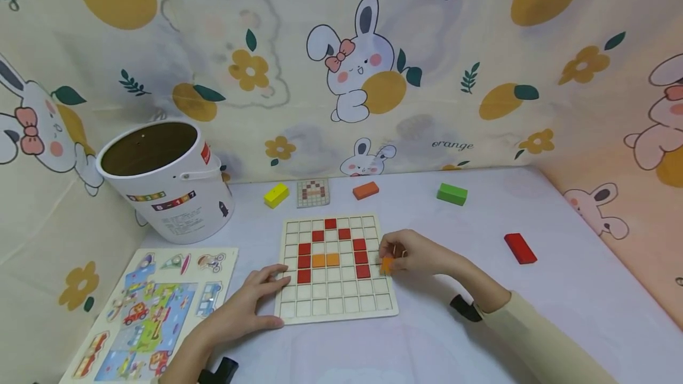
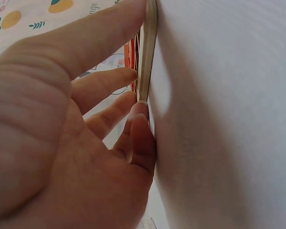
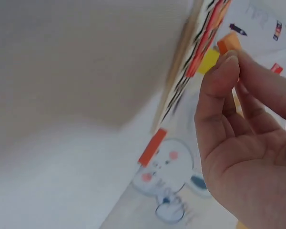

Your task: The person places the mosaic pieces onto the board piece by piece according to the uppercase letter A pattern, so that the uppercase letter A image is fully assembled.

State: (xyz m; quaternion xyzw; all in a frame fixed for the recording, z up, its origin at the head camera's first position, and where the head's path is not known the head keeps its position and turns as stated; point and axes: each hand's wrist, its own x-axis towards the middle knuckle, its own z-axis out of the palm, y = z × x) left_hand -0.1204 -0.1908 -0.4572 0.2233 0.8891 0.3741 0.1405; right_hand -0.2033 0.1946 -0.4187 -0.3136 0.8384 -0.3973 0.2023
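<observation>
A cream grid board lies flat on the table, with red square tiles in an arch and two orange tiles side by side inside its left half. My right hand is at the board's right edge, pinching a small orange tile between thumb and forefinger. In the right wrist view that tile stands out past the fingertips. My left hand rests at the board's left edge, fingers extended. Its thumb and fingertips meet the board's side in the left wrist view.
Behind the board lie a yellow block, a small pattern card, an orange block and a green block. A red block is at right. At left stand a white bucket and a picture puzzle board.
</observation>
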